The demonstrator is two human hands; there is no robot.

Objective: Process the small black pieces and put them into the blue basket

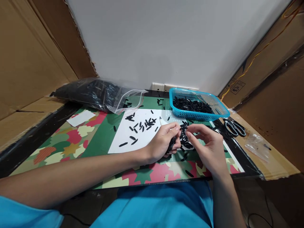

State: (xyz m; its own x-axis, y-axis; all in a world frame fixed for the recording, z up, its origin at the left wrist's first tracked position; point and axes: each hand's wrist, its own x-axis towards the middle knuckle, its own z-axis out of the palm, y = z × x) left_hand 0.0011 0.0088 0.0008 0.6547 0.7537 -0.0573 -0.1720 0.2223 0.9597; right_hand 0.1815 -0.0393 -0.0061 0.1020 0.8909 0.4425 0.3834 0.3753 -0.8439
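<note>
My left hand [166,139] is closed around several small black oblong pieces [171,145], which show between its fingers and palm. Right beside it, my right hand [206,141] has its thumb and forefinger brought together near the left fingertips, at one small black piece [183,128]. Under and between both hands lies a pile of the same black pieces [186,139]. More loose black pieces [142,126] are scattered over the white sheet [118,138] to the left. What the pieces are, I cannot make out.
Behind my hands stands a blue plastic basket [201,117] holding many black pieces. A clear zip bag [95,93] full of black items lies back left. Scissors [234,127] and a small clear bag [257,147] are at right. Cardboard walls [280,85] flank the table.
</note>
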